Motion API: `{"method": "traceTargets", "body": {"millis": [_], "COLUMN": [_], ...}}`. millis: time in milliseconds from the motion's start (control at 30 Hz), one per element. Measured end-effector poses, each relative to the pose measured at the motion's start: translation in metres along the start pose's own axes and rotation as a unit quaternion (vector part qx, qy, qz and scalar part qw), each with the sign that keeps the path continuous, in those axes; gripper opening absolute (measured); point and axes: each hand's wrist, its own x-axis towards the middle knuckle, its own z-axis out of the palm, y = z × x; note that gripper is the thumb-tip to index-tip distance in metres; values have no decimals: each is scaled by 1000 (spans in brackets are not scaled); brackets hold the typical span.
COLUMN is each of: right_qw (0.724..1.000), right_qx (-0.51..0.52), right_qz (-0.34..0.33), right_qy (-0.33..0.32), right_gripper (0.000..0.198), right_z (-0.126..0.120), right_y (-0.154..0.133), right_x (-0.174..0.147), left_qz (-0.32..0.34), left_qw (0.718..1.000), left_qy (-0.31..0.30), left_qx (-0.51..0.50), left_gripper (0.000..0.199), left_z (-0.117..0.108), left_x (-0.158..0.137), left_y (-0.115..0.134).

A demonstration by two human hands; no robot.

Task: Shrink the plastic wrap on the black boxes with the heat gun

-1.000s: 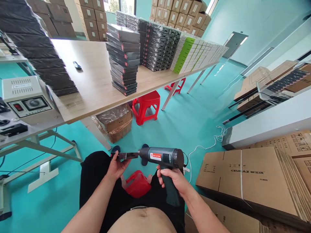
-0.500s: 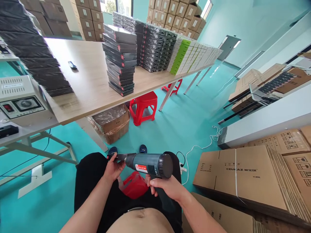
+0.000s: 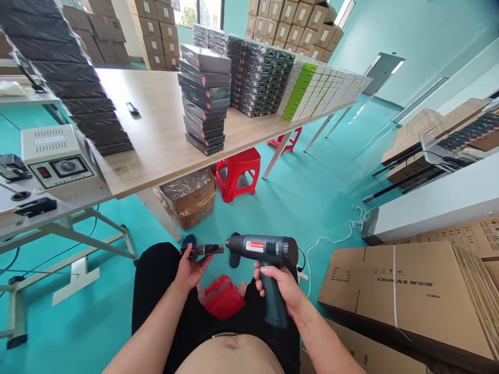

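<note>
My right hand is closed round the handle of a dark green heat gun. Its nozzle points left, a short gap away from a small flat black box. That box is gripped by its edges in my left hand, thumb on the near left corner and fingers beneath. Clear film seems to stick out at the box's right end. Both hands are above my lap, over the red stool I sit on.
A wooden table ahead carries a stack of black boxes, film-wrapped stacks and white-and-green boxes. Left stands a beige control unit. Flattened cartons lie at right, a red stool ahead, and a white cable on the floor.
The heat gun has drawn back to the right and swung more upright, so its nozzle no longer overlaps the box. The box now shows more of its face. The view has shifted left.
</note>
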Motion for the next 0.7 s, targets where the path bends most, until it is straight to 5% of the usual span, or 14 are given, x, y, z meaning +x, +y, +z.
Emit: {"method": "traceTargets", "body": {"millis": [200,533,700], "right_qw": [999,997,999], "right_qx": [33,11,30], "right_qz": [10,8,-1], "right_qy": [-40,-70,-21], "right_gripper": [30,29,30], "right_z": [-20,10,8], "right_y": [6,6,7], "right_x": [4,2,6], "left_qz": [-5,3,-27], "left_qw": [1000,1000,999], "left_qy": [9,25,18], "left_qx": [-4,8,-9], "left_gripper": [36,33,45], "left_z": [2,3,4], "left_x": [2,1,-2], "left_y": [-1,-1,0]}}
